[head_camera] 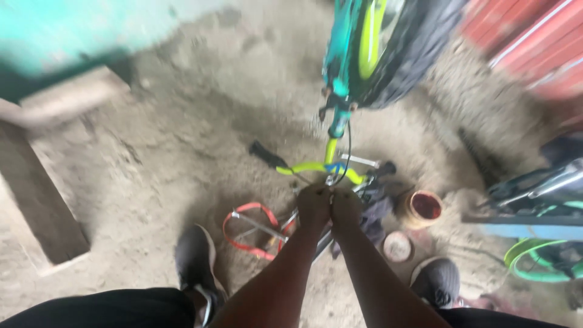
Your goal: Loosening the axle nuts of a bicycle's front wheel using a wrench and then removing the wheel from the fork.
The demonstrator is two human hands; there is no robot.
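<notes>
Both my left hand [314, 206] and right hand [346, 209] are closed tight, side by side, on the upturned bicycle's handlebar [316, 168] resting on the dirt floor [152, 152]. If my grip slips, I think the bicycle could topple onto the red tin [422, 208].

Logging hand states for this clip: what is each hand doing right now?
Left hand: closed, gripping at the middle of the handlebar of the upturned bike.
Right hand: closed beside it, pressed against the left; what it grips cannot be told.
</notes>
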